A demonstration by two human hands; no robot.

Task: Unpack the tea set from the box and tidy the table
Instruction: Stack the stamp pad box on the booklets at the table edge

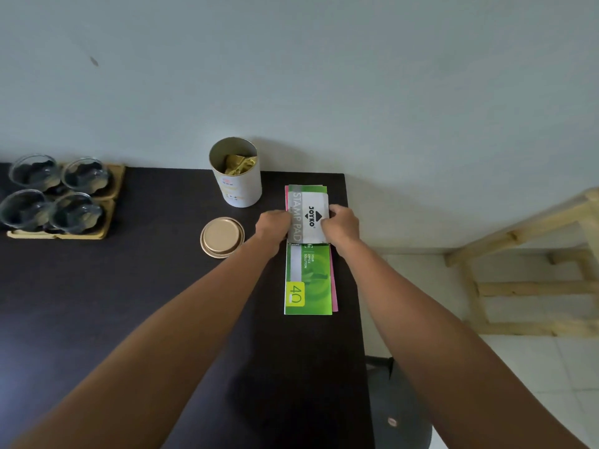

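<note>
A white stamp pad box lies on top of a green booklet, which rests on a pink sheet near the right edge of the dark table. My left hand grips the box's left side and my right hand grips its right side. An open white tea canister with gold packets inside stands behind my left hand. Its gold lid lies flat on the table in front of it. Several glass cups sit on wooden coasters at the far left.
The table's back edge meets a pale wall. To the right, past the table's edge, are a white tiled floor and a wooden frame. A dark stool seat shows below the table's right corner.
</note>
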